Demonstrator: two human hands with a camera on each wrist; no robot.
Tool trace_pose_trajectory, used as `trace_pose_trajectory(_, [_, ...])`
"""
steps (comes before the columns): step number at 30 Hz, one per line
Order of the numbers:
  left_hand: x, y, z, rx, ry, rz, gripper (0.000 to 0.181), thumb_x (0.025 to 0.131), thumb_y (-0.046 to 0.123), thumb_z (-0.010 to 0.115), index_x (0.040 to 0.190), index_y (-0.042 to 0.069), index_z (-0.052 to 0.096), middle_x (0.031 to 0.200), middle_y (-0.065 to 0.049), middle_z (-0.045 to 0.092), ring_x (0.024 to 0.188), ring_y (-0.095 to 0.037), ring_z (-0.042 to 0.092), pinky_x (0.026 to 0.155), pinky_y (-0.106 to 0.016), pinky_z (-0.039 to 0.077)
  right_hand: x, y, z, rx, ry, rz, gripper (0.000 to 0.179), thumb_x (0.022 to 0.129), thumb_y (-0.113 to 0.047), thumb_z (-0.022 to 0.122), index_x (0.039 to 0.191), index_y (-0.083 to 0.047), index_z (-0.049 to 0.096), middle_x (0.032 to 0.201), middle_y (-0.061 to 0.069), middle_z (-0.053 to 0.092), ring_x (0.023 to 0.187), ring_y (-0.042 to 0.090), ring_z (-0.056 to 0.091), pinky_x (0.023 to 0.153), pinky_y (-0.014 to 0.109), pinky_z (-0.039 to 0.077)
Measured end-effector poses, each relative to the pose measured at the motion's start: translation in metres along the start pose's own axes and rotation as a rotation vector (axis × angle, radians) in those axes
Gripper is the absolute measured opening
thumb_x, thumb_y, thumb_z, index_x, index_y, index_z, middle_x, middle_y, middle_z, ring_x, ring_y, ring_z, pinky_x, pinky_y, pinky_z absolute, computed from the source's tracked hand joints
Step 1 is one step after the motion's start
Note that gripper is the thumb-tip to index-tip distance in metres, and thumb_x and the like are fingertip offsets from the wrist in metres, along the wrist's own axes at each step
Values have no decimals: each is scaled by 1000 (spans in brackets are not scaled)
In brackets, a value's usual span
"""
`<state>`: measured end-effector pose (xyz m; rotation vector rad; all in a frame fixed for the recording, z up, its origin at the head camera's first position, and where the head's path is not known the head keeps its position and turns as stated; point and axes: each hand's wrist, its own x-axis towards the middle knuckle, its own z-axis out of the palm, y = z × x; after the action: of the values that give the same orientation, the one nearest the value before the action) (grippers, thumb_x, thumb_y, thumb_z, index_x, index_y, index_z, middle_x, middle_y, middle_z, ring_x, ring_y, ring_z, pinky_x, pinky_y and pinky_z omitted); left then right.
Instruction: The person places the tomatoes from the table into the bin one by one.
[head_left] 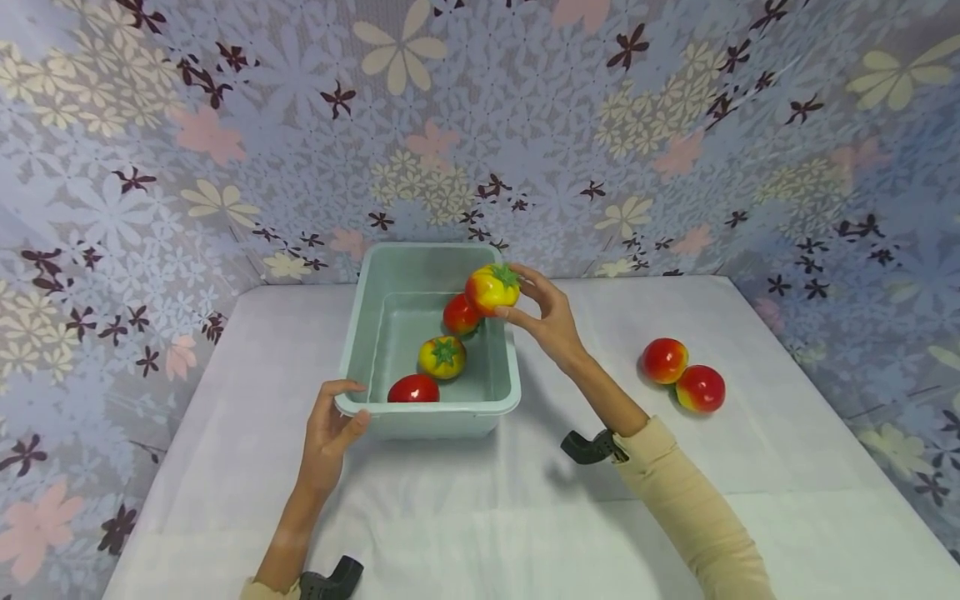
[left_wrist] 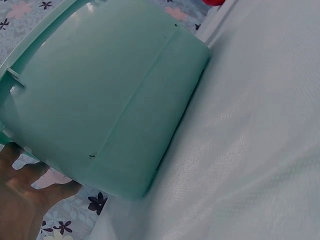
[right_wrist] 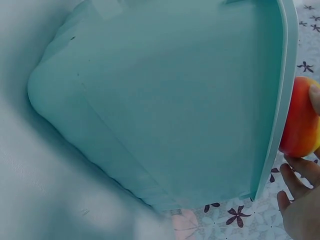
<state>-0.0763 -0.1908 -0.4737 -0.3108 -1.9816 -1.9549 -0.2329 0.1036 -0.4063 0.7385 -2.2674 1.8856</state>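
Note:
A pale green plastic tub [head_left: 431, 423] stands on the table, with several red and yellow tomatoes inside. My left hand [head_left: 327, 435] grips its near left corner, thumb and fingers about the rim. My right hand [head_left: 553, 323] pinches a red and yellow tomato [head_left: 491, 289] with a green leafy top, over the tub's right rim. Inside the tub lie a red tomato [head_left: 459, 315] partly behind the held one, a yellowish tomato [head_left: 442, 358], and a red tomato [head_left: 414, 389] close to the front wall. In the right wrist view the held tomato [right_wrist: 300, 117] shows beside the rim.
On the right of the table, two red tomatoes lie side by side, one farther back [head_left: 665, 361] and one nearer [head_left: 701, 389]. A white cloth [head_left: 480, 533] covers the table. Flowered fabric [head_left: 480, 125] hangs behind and at both sides.

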Motion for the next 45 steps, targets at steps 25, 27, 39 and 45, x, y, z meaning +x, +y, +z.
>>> trace_pose_trajectory(25, [0, 2, 2, -19, -7, 16, 28, 91, -12, 51, 117, -6, 45, 126, -9, 47, 121, -12, 44, 95, -18, 40, -9, 5, -16, 100, 56, -55, 54, 88, 1, 66, 139, 2, 47, 135, 26, 55, 134, 31, 47, 116, 50, 25])
trace_pose_trajectory(27, [0, 3, 2, -24, -7, 19, 28, 91, -12, 51, 117, -5, 45, 125, -9, 47, 120, -13, 44, 94, -18, 40, -13, 8, -22, 117, 73, -51, 54, 88, 3, 66, 139, 1, 48, 135, 26, 55, 133, 32, 48, 116, 48, 25])
trace_pose_trajectory(39, [0, 1, 2, -39, -7, 32, 30, 90, -14, 51, 117, -3, 46, 122, -10, 46, 116, -13, 44, 92, -19, 41, -38, 21, -69, 197, 247, 7, 50, 89, 1, 66, 137, 0, 51, 136, 26, 54, 131, 28, 50, 116, 42, 28])
trace_pose_trajectory(45, [0, 1, 2, -30, -7, 16, 29, 90, -12, 52, 118, -6, 44, 125, -11, 45, 120, -18, 42, 93, -19, 40, -52, 26, -93, 266, 397, 43, 49, 89, 2, 66, 136, 2, 51, 134, 17, 60, 127, 23, 54, 107, 27, 40])
